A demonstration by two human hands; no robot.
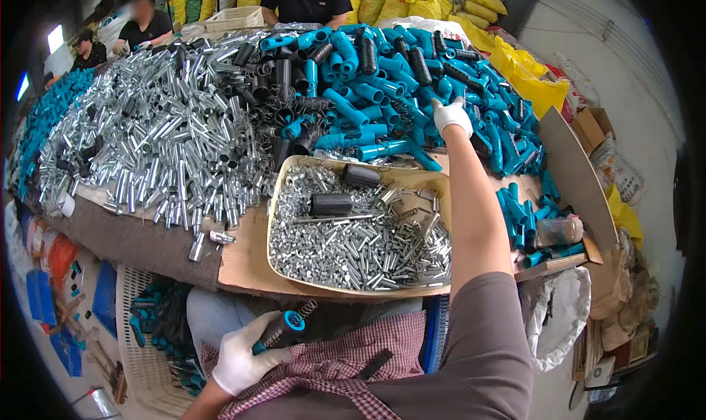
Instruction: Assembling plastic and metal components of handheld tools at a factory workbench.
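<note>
My left hand [246, 357], in a white glove, is closed around a black and teal tool handle [283, 332] low in front of my lap. A coil spring [309, 308] sticks out of the handle's teal-rimmed end. Stretched far forward, my gloved right hand [451, 116] is at a big heap of teal handles [364, 96], some with black grips. Two of its fingertips show apart, with nothing visible between them. Under that arm sits a cream tray [273, 262] of small metal pins, with springs and two black sleeves [331, 204] lying on top.
Shiny metal tubes [158, 118] are heaped across the table's left. A clear plastic jar [559, 231] stands by a wooden board [577, 177] at the right. Below left, a white basket [140, 361] holds more handles. Other people [307, 1] sit across the table.
</note>
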